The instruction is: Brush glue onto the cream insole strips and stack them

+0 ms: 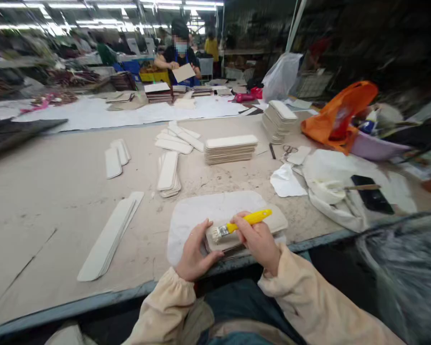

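A flat paintbrush with a yellow plastic handle, a metal ferrule and pale bristles (249, 219) is gripped in the right hand (257, 239), fingers closed around the handle towards the ferrule, its tip resting on the left part of a low stack of flat, cream-coloured, round-cornered pieces (277, 222). That stack lies at the table's near edge, on a thin white sheet with rounded corners (190, 211). The left hand (196, 251) curves around the stack's left end, thumb by the near side and fingertips by the far corner; how firmly it presses, I cannot tell. The brush looks light and rigid in the handle, with a softer, springier tip, best taken just behind the metal. The pieces seem light, thin and fairly stiff, probably card or backed fabric, and likely to slide over one another, so they are best held by the edges, away from any wet patch. The right hand covers part of the stack, the number of layers cannot be counted, the bristle tips blur into the pale surface, and whether they carry glue is hard to make out
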A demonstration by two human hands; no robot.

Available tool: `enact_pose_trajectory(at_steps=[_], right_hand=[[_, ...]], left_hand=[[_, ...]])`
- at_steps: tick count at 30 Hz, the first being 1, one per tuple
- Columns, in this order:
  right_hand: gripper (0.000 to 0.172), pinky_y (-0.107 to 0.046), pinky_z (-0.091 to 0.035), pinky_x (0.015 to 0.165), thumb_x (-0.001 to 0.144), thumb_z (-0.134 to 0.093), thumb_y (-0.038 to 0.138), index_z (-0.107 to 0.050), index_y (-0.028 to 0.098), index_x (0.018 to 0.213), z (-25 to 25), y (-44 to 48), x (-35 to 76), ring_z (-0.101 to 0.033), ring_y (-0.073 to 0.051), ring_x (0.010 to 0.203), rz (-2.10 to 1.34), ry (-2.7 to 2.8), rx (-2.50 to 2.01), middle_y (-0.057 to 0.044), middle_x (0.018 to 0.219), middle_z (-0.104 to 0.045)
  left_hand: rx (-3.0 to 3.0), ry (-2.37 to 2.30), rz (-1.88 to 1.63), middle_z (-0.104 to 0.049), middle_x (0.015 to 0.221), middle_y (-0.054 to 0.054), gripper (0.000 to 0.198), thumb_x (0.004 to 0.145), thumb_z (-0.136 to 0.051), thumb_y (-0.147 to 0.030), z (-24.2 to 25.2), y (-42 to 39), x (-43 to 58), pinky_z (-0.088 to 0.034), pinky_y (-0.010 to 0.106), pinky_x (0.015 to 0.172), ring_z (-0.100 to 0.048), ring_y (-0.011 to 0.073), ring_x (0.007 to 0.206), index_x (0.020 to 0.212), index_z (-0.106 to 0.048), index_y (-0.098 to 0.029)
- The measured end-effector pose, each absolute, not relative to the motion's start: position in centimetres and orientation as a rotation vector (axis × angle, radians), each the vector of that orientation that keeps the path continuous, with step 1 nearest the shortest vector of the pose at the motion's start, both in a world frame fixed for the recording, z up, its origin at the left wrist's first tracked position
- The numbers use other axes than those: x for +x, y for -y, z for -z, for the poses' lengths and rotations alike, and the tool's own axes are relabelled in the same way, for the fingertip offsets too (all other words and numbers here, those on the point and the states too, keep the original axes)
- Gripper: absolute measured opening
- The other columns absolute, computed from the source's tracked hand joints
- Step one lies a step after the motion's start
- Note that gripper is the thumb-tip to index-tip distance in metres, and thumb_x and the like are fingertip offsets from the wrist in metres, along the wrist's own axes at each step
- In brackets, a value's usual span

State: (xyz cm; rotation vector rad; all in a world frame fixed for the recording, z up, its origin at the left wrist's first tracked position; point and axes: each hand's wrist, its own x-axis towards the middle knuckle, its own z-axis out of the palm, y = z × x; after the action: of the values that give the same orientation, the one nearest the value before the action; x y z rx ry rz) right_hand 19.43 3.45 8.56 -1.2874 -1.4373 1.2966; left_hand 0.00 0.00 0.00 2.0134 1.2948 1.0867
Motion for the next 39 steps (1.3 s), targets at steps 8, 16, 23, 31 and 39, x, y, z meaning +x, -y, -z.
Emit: enact_pose_trajectory(at_steps=[8, 16, 23, 31, 39], right_hand=[[0.029, -0.025, -0.039, 0.065, 0.093, -0.045, 0.041, -0.057, 0.02, 0.077, -7.4, -4.0, 19.5, -0.054, -0.013, 0.063, -1.016, 1.669, -1.342, 0.003, 0.062, -0.055], [0.031, -0.026, -0.044, 0.07, 0.091, -0.047, 0.044, -0.062, 0.019, 0.081, -7.7, -5.2, 25.5, -0.061, -0.017, 0.073, -0.752, 1.64, -1.502, -0.002, 0.075, -0.065], [0.035, -0.029, -0.045, 0.067, 0.091, -0.044, 0.046, -0.063, 0.02, 0.079, -7.7, -6.4, 32.1, -0.064, -0.02, 0.074, -0.408, 1.668, -1.693, -0.004, 0.074, -0.067], [0.027, -0.027, -0.04, 0.061, 0.091, -0.049, 0.043, -0.059, 0.02, 0.083, -9.0, -4.5, 30.1, -0.054, -0.015, 0.061, -0.463, 1.514, -1.564, 0.001, 0.062, -0.056], [0.029, -0.022, -0.032, 0.047, 0.093, -0.048, 0.044, -0.056, 0.019, 0.082, -7.3, -2.0, 20.1, -0.039, -0.009, 0.046, -1.208, 1.398, -1.298, 0.006, 0.05, -0.043]], left_hand=[[2.059, -1.346, -1.088, -0.056, 0.129, 0.013, 0.092, 0.075, -0.072, -0.036, -0.5, -0.2, 0.1, -0.044, 0.047, 0.101, -0.053, 0.0272, 0.119, 0.148, -0.017, -0.024], [2.168, -1.398, -1.077, -0.061, 0.124, 0.012, 0.09, 0.077, -0.07, -0.035, -1.0, -0.2, 0.2, -0.044, 0.049, 0.1, -0.057, 0.0288, 0.116, 0.149, -0.017, -0.024], [2.198, -1.402, -1.089, -0.062, 0.123, 0.013, 0.09, 0.076, -0.07, -0.034, -0.6, -0.4, 0.1, -0.045, 0.049, 0.099, -0.057, 0.0296, 0.115, 0.149, -0.019, -0.022], [2.211, -1.391, -1.075, -0.061, 0.124, 0.013, 0.089, 0.076, -0.07, -0.035, -0.6, -0.4, 0.0, -0.045, 0.048, 0.099, -0.055, 0.0294, 0.117, 0.149, -0.019, -0.022], [2.182, -1.377, -1.084, -0.06, 0.126, 0.012, 0.093, 0.075, -0.072, -0.038, -0.9, -0.2, 0.2, -0.046, 0.047, 0.098, -0.055, 0.0282, 0.117, 0.149, -0.016, -0.025]])
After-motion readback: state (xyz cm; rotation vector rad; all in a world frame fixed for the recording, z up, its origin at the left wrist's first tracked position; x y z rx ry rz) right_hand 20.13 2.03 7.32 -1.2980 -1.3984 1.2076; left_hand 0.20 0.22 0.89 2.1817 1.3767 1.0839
